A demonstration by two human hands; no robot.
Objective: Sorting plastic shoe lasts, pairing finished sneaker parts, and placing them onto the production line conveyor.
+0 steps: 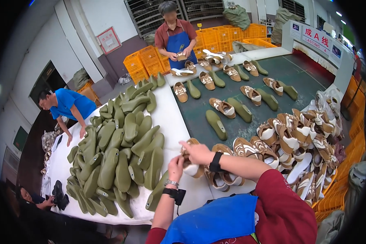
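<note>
Shoe (194, 170): between my hands, near the green lasts (153, 168)
Left hand (175, 169): fingers bunched at its side; clamped or not, can't tell
Right hand (199, 154): index extended, remaining grip hidden, can't tell
Handling: steady support, light pressure seem best

We hold brown-and-white shoe (192, 170) in right hand (199, 153), left hand (175, 168) at its side. To left, green lasts (108, 167) heaped on white table (168, 109). Ahead, dark green belt (191, 112) bearing paired shoes, lasts. Across, co-worker (178, 46) in blue apron.
</note>
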